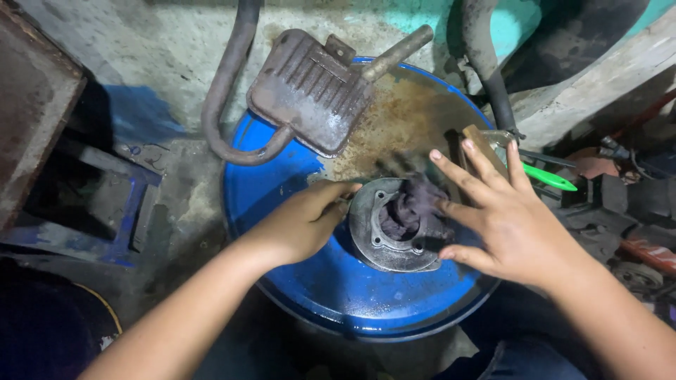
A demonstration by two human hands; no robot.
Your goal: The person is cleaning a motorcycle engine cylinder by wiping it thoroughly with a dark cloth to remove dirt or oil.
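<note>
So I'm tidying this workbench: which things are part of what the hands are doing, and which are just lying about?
In use:
round grey metal engine part, steadied by left hand
dark cloth stuffed in its bore, under right hand
blue drum top

Lying about:
rusty ribbed muffler with bent pipe
green-handled tool

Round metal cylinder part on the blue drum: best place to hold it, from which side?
Probably the outer rim of the round metal part, from its left, where the left hand already sits. It lies flat on the blue drum lid, its flange edge exposed all round. A dark rag fills the bore under the right hand, so the centre offers no grip.
</note>
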